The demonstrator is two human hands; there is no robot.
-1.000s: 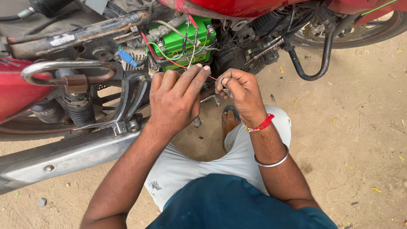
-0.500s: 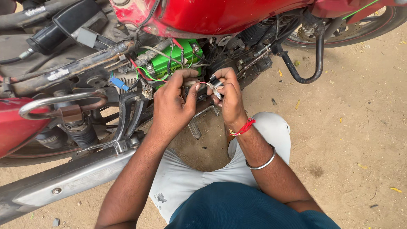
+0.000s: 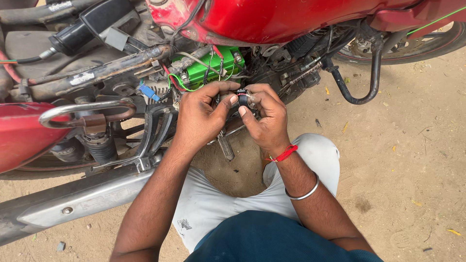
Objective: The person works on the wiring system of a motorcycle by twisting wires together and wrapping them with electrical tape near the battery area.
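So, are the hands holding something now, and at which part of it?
Yes. Both hands, left hand and right hand, pinch a small black part with fingertips from either side, just below the green battery. What the part is cannot be told.

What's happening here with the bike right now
A person crouches beside a red motorcycle with its side cover off. Both hands meet in front of the open frame: the left hand and the right hand pinch a small black part with wires between their fingertips. Just behind them sits a green battery with red, green and black wires running from it. The silver exhaust pipe lies near the person's left arm, and the ground is sandy dirt.
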